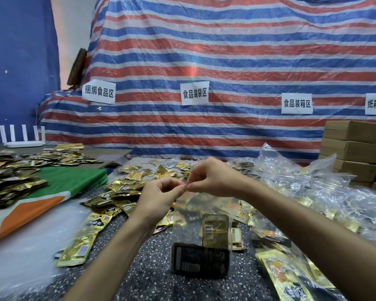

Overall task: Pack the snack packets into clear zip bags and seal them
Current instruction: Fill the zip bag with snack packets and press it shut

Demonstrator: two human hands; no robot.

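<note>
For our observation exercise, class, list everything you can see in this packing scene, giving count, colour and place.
zip bag: one, clear, held up at centre
bagged packets: two, gold and black, inside the zip bag
loose packets: many, gold, strewn over the speckled table
plastic bags: heap, clear, right
boxes: stack, brown, far right
router: one, white, far left
signs: four, white, on the tarp
tarp: one, red-white-blue striped, behind
cloth: one, green and orange, left
left hand: pinches the zip bag's top edge
right hand: pinches the same edge
</note>
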